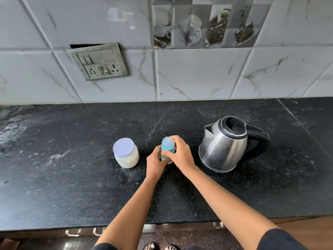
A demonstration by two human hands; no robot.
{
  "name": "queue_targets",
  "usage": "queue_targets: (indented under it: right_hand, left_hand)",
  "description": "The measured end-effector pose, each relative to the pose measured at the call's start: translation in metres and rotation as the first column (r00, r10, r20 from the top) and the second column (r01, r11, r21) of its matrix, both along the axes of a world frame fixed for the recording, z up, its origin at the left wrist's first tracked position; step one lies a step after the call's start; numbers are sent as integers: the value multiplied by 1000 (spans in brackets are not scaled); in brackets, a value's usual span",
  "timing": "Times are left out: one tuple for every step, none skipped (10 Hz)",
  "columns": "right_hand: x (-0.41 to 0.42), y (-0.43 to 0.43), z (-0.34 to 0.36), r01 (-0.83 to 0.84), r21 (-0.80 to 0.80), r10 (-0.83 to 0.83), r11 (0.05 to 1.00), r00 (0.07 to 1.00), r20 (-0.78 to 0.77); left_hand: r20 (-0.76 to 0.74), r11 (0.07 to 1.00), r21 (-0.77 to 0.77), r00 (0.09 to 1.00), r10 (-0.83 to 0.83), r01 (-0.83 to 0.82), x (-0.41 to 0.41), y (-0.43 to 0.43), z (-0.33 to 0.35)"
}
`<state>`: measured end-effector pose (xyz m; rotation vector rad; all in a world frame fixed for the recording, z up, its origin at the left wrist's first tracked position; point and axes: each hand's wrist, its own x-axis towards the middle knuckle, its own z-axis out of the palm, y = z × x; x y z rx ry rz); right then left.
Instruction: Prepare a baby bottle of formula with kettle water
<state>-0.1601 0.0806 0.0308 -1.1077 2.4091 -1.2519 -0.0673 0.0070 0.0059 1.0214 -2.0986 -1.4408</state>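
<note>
Your left hand (155,160) grips the baby bottle (167,148) low on its body; your right hand (180,152) wraps its blue cap. Pin the base to the counter (72,186) while you twist. The formula jar (126,153) waits just left of your hands, the kettle (227,145) just right.

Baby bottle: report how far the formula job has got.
Done: nothing visible. The powder jar is lidded and the kettle is closed on the counter. In hand: the left hand and right hand grip the baby bottle, its top still on. Left: opening, water, powder.
</note>
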Motion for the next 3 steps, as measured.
queue_targets:
  right_hand:
    - [-3, -5, -3, 8, -14, -8, 1000, 1000, 2]
    - [-2, -5, -2, -2, -14, 2, 1000, 1000, -4]
    - [-3, -7, 0, -21, -15, 22, 1000, 999, 33]
  left_hand:
    - [3, 1000, -3, 1000, 0, 0, -4, -5, -1]
    - [-3, 1000, -2, 1000, -20, 20, -5, -7, -2]
    - [-2, 998, 30, 998, -63, 63, -5, -11, -2]
